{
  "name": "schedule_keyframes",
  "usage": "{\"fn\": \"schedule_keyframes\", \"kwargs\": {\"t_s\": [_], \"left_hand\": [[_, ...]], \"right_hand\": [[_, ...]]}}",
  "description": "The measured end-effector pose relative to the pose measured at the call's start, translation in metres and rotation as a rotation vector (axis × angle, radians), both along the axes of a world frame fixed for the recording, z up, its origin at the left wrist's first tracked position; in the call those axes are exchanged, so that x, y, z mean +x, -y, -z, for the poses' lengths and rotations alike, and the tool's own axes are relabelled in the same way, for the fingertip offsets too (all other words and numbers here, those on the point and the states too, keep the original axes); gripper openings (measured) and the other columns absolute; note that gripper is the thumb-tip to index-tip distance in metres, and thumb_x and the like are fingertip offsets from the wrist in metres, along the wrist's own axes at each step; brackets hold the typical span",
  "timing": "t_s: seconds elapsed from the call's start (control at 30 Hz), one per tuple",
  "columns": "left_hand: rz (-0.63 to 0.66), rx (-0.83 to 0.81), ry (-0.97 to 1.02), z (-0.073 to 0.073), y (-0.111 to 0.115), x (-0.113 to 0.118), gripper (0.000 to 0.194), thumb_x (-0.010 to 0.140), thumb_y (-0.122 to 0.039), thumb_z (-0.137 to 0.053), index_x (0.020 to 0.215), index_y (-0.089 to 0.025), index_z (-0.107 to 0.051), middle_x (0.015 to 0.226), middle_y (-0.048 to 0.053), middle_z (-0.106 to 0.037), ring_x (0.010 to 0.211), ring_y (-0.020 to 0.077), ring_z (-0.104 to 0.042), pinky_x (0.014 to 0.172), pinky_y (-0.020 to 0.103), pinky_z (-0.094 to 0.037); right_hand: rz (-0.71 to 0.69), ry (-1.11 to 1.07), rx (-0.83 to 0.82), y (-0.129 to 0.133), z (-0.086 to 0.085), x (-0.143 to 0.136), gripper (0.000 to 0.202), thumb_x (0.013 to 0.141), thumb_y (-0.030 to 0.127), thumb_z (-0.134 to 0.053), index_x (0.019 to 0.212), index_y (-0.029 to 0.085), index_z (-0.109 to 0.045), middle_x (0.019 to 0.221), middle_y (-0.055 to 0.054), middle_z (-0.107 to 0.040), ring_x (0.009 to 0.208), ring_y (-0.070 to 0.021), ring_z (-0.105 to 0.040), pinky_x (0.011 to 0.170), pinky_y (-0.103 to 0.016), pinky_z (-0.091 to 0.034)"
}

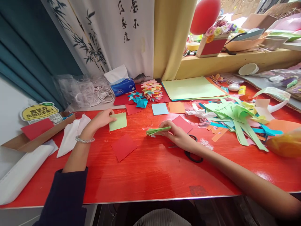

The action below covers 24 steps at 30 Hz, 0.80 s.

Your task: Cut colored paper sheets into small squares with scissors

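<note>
My left hand (pixel 103 120), with a beaded bracelet at the wrist, pinches a light green paper square (pixel 118 121) by its left edge, at or just over the red table. In my right hand (pixel 172 134) is a thin stack of green paper (pixel 158 130), seen nearly edge-on and gripped at its right end. A red paper square (pixel 124 147) lies between and below the hands. Behind them lie a light blue square (pixel 160 109), an orange square (pixel 176 107) and a red square (pixel 133 109). Another red square (pixel 182 124) is partly behind my right hand.
Black-handled scissors (pixel 194 157) lie partly under my right forearm. Green paper strips (pixel 235 116) pile up at the right. Folded paper shapes (pixel 150 91) and a blue tissue pack (pixel 121 84) stand at the back. A cardboard tray (pixel 44 133) sits at the left.
</note>
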State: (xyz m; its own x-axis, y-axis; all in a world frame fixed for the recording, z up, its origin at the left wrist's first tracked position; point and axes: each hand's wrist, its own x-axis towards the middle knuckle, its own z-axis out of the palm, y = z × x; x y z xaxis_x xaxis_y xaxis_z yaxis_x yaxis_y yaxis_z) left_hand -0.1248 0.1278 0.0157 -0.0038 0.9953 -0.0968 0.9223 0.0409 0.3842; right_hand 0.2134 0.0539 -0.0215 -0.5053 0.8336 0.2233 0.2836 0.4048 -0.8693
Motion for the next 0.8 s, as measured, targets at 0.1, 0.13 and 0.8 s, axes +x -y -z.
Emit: {"fn": "schedule_keyframes", "kwargs": {"t_s": [0.1,0.13,0.8], "left_hand": [[0.093,0.061,0.182,-0.013,0.014,0.03,0.029,0.074,-0.035,-0.056,0.098,-0.02,-0.051,0.089,0.002,-0.058,0.078,0.0195,-0.054,0.063,0.028,-0.041],[0.15,0.112,0.279,-0.015,0.019,0.044,0.03,0.075,-0.034,-0.055,0.101,-0.02,-0.05,0.091,0.002,-0.058,0.079,0.0186,-0.054,0.063,0.027,-0.041],[0.503,0.116,0.826,0.034,0.07,0.155,0.056,0.083,-0.011,-0.044,0.131,-0.031,-0.025,0.122,0.007,-0.046,0.108,0.0185,-0.05,0.088,0.034,-0.046]], "right_hand": [[0.007,0.003,0.01,0.001,-0.001,-0.001,0.012,0.089,0.033,-0.044,0.093,0.022,-0.046,0.093,-0.004,-0.055,0.083,-0.0172,-0.053,0.075,-0.032,-0.043],[0.016,0.006,0.008,0.001,-0.001,-0.001,0.012,0.089,0.033,-0.043,0.092,0.022,-0.045,0.091,-0.004,-0.055,0.081,-0.017,-0.052,0.074,-0.032,-0.043],[0.222,-0.092,-0.008,0.003,0.005,-0.007,0.038,0.088,0.026,-0.04,0.121,0.022,-0.02,0.1,-0.007,-0.044,0.083,-0.0163,-0.05,0.073,-0.03,-0.046]]}}
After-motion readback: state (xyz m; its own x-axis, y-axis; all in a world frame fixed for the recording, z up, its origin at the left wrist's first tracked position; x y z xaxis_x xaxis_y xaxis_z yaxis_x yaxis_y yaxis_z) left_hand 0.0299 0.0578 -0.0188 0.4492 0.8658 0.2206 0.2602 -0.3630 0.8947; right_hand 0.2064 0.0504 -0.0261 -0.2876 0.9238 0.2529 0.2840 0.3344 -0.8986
